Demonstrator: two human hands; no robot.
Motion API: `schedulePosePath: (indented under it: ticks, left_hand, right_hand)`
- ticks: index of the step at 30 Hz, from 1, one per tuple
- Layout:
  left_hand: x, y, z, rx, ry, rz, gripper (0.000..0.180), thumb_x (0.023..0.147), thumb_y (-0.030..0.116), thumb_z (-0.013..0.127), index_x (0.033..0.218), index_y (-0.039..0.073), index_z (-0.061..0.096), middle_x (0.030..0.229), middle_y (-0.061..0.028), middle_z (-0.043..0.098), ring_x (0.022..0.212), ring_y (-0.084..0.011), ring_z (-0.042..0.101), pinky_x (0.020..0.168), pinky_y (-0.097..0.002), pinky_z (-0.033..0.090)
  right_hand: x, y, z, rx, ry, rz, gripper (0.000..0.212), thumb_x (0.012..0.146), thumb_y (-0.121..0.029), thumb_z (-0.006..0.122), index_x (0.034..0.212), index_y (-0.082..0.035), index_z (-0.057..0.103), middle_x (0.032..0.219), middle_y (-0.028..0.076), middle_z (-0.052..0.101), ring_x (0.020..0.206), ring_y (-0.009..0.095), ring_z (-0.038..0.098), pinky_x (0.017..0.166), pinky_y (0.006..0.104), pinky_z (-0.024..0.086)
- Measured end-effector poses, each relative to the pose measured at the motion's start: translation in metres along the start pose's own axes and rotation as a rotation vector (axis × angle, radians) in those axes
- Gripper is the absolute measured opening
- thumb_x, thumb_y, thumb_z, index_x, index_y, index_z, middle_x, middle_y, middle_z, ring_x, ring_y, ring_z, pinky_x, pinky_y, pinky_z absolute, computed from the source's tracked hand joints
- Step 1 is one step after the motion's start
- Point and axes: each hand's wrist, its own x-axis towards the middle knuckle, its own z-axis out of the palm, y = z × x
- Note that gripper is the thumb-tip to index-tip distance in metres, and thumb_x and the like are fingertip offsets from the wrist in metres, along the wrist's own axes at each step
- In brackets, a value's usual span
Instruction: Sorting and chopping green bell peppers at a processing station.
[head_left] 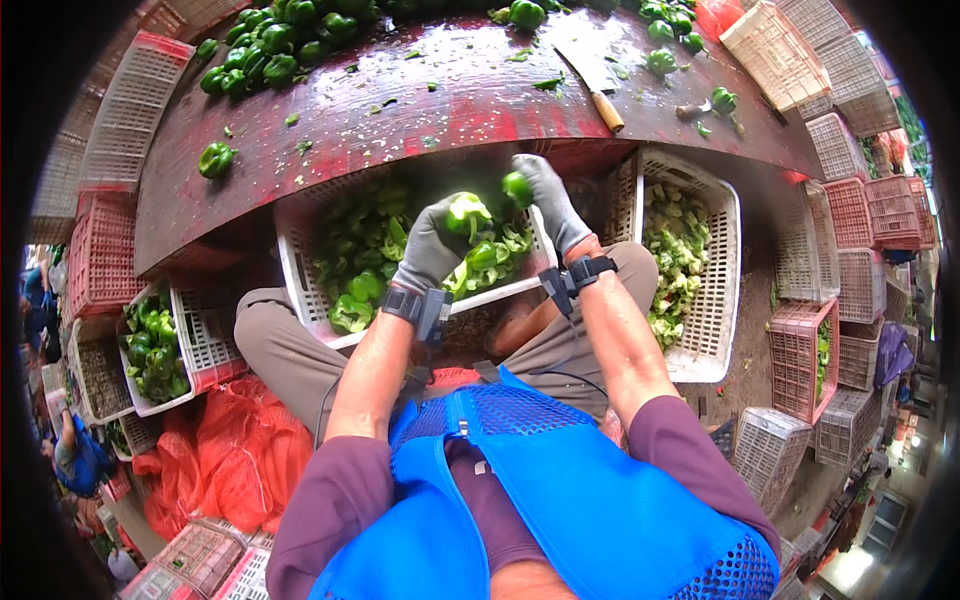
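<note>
Grey work gloves cover both of my hands above a white plastic crate [292, 262] of split green bell peppers [365, 285]. My left hand [430, 245] is closed around a cut pepper half [467, 212], its pale inside facing up. Slightly higher and to the right, my right hand [553, 205] grips a glossy green pepper piece [517, 189] between thumb and fingers. The two pieces are apart. Dark straps with small boxes sit on both wrists.
Beyond the crate stands a red-stained table [400, 110] bearing whole peppers [275, 45], a wooden-handled knife [606, 112] and scraps. At right, a white crate [728, 270] holds pale pepper cores. Red mesh sacks [240, 455] lie at left; stacked crates [870, 215] surround me.
</note>
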Motion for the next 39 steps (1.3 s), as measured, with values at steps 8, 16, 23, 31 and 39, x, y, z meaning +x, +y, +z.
schedulePosePath:
  ticks: [8, 16, 23, 31, 39]
  left_hand:
    - [-0.014, 0.001, 0.021, -0.363, 0.123, -0.183, 0.034, 0.099, 0.034, 0.051, 0.116, 0.007, 0.061, 0.111, -0.0095, 0.067, 0.103, -0.024, 0.065, 0.096, -0.0416, 0.051]
    - [-0.011, -0.006, 0.039, -0.053, 0.339, -0.06, 0.026, 0.097, 0.028, 0.056, 0.115, 0.01, 0.06, 0.107, -0.0055, 0.063, 0.099, -0.0184, 0.061, 0.09, -0.0361, 0.051]
    - [-0.002, -0.021, 0.021, 0.019, 0.46, 0.105, 0.03, 0.095, 0.028, 0.056, 0.117, 0.007, 0.061, 0.109, -0.0055, 0.061, 0.1, -0.0171, 0.06, 0.09, -0.0345, 0.05]
    - [-0.004, -0.014, 0.022, 0.01, 0.356, -0.012, 0.029, 0.096, 0.033, 0.054, 0.109, 0.01, 0.064, 0.097, -0.0048, 0.066, 0.089, -0.0171, 0.064, 0.081, -0.0341, 0.053]
    - [-0.011, -0.014, 0.038, 0.027, 0.305, -0.136, 0.032, 0.099, 0.043, 0.052, 0.1, 0.014, 0.065, 0.092, -0.0026, 0.066, 0.079, -0.0142, 0.064, 0.07, -0.0323, 0.054]
  right_hand:
    - [-0.071, -0.028, 0.03, -0.971, -0.356, -0.645, 0.043, 0.084, -0.01, 0.062, 0.126, -0.011, 0.058, 0.098, 0.018, 0.064, 0.093, 0.037, 0.063, 0.082, 0.0453, 0.051]
    - [-0.076, -0.026, 0.033, -0.918, -0.317, -0.712, 0.02, 0.083, -0.013, 0.061, 0.102, -0.008, 0.063, 0.085, 0.016, 0.067, 0.08, 0.036, 0.066, 0.072, 0.0459, 0.052]
    - [-0.078, -0.006, 0.048, -0.75, -0.179, -0.601, 0.028, 0.084, -0.016, 0.061, 0.11, -0.005, 0.06, 0.092, 0.021, 0.065, 0.086, 0.04, 0.064, 0.073, 0.0454, 0.052]
    - [-0.077, -0.014, 0.04, -0.785, -0.244, -0.472, 0.037, 0.086, -0.019, 0.063, 0.12, -0.006, 0.059, 0.096, 0.021, 0.068, 0.089, 0.039, 0.067, 0.075, 0.0441, 0.053]
    - [-0.09, -0.021, 0.034, -0.735, -0.34, -0.495, 0.03, 0.088, -0.019, 0.064, 0.115, -0.007, 0.061, 0.093, 0.02, 0.068, 0.087, 0.038, 0.067, 0.074, 0.0426, 0.053]
